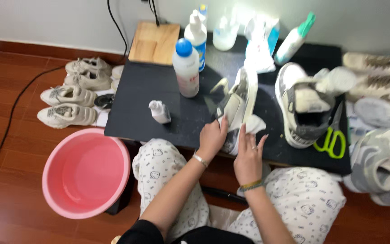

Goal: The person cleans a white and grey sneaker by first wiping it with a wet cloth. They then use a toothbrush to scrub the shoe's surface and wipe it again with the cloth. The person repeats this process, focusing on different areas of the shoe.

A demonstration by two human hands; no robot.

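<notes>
Patterned pyjama knees (168, 167) are sitting nearest; just beyond them both hands are working at the near edge of the dark surface (141, 90); the left hand (212, 138) is clasping a white sneaker (238, 101), its long axis running far and slightly right; the right hand (248, 158), equally close, is pinching a soft crumpled white cloth (254, 124) against its smooth side; a glossy pink basin (85, 174) is lying left.

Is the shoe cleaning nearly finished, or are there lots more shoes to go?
Hard to call any shoe finished. In hand: the left hand steadies a grey-and-white sneaker while the right hand presses a white wipe on it. Its stuffed partner shoe waits on the black table. Pale sneakers on the floor at both sides suggest plenty left.
</notes>
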